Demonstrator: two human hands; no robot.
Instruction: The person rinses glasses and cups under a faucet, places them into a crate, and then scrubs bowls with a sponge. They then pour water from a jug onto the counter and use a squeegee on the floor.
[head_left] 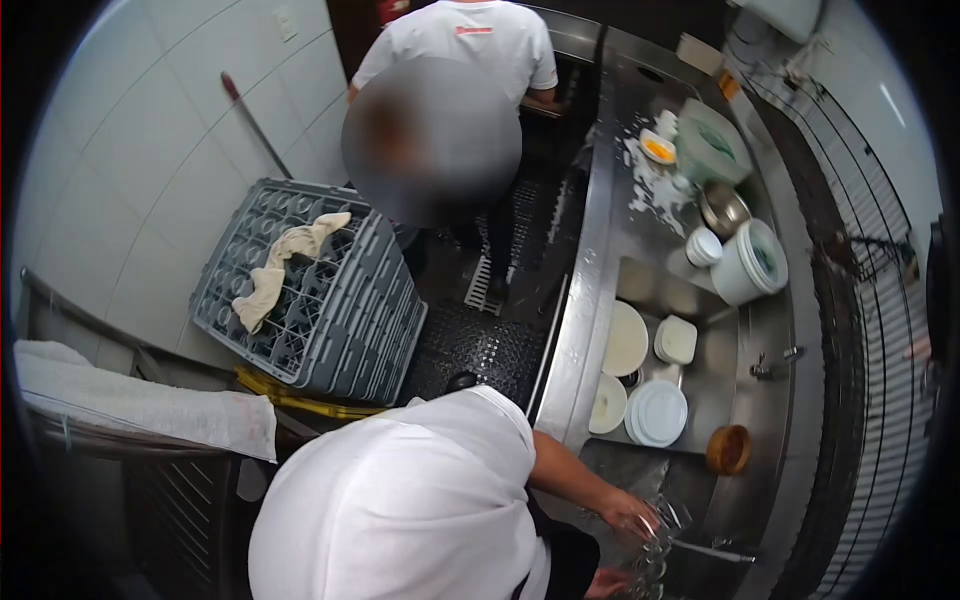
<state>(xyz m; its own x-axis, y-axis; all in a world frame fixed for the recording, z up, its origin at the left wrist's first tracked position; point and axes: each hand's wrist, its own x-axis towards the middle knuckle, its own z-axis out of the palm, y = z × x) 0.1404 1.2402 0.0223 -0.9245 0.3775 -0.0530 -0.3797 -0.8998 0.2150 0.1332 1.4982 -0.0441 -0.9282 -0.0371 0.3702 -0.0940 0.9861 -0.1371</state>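
Left hand (pixel 628 514) grasps clear glassware (pixel 655 556), likely slippery, fragile, best held round sides; right hand (pixel 607 582) grip can't tell

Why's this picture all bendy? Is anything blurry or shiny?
In the head view, lens distortion probably bends lines on the white tiled wall; there too, a round grey blur hides the head of one white-shirted person, a bright streak glares on the glossy white right-hand wall, and the clear glassware is hard to make out.

The metal surface (pixel 600 200) supports a white bucket (pixel 738 275), metal bowl (pixel 722 210), translucent container (pixel 712 140), small white tub (pixel 703 247) and, apparently, foam (pixel 650 190).
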